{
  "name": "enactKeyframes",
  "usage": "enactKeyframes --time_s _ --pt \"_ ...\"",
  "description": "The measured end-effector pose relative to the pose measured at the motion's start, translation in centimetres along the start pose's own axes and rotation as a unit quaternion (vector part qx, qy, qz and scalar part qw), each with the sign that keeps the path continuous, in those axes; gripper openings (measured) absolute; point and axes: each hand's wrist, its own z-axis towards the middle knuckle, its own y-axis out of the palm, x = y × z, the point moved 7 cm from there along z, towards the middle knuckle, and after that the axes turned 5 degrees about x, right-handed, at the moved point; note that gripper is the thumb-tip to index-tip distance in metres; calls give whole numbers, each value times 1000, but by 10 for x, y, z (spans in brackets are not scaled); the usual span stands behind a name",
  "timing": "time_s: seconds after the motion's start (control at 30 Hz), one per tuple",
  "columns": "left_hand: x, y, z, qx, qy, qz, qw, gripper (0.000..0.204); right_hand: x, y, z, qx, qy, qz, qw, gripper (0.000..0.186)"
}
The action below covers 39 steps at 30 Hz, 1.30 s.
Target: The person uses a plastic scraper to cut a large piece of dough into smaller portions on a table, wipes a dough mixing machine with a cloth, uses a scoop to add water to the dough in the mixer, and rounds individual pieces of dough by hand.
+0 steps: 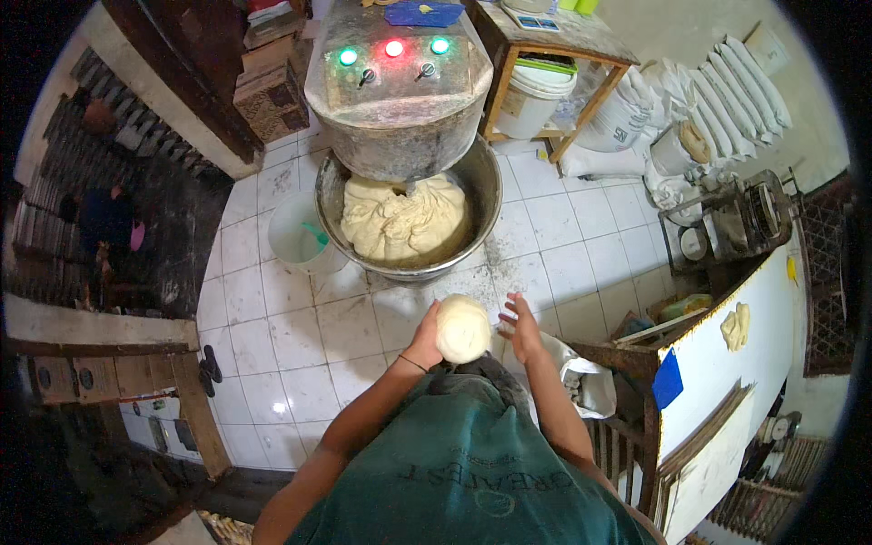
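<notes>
A smooth, round ball of pale dough (pixel 463 329) is in front of my body. My left hand (pixel 424 340) cups it from the left side, its fingers partly hidden by the dough. On the other side, my right hand (pixel 522 329) is held apart from the ball, fingers spread, with nothing in it. Beyond the hands, a large mass of dough (pixel 404 218) fills much of the metal bowl (pixel 488 195) beneath a floury mixer (pixel 404 136) with lit buttons and two knobs.
A white bucket (pixel 289 238) with a green-handled tool stands left of the bowl. At right, a white-topped table (pixel 704 409) bears a small dough piece (pixel 737 327) and a blue flat piece (pixel 668 379). Stacked sacks (pixel 740 100) and a wooden stand (pixel 563 38) are farther back.
</notes>
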Motion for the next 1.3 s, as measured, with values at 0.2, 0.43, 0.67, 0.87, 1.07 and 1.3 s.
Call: enactKeyframes --time_s 0.2,0.43,0.67,0.87,1.07,1.3 --pt "15 32 -14 -24 102 12 994 55 10 47 -41 -94 120 60 986 58" --pt "16 25 -24 34 68 191 979 63 -48 66 -51 -83 18 257 963 51" --pt "62 49 -32 49 285 515 807 59 -19 74 -44 -250 155 270 917 53" --pt "3 30 -14 -33 65 332 940 47 -9 41 4 -188 99 235 948 59" --pt "7 27 -25 70 130 88 985 57 -15 -3 -1 67 -32 -7 997 56" --pt "-14 37 -26 -22 115 73 990 58 4 45 -34 -69 52 170 982 52"
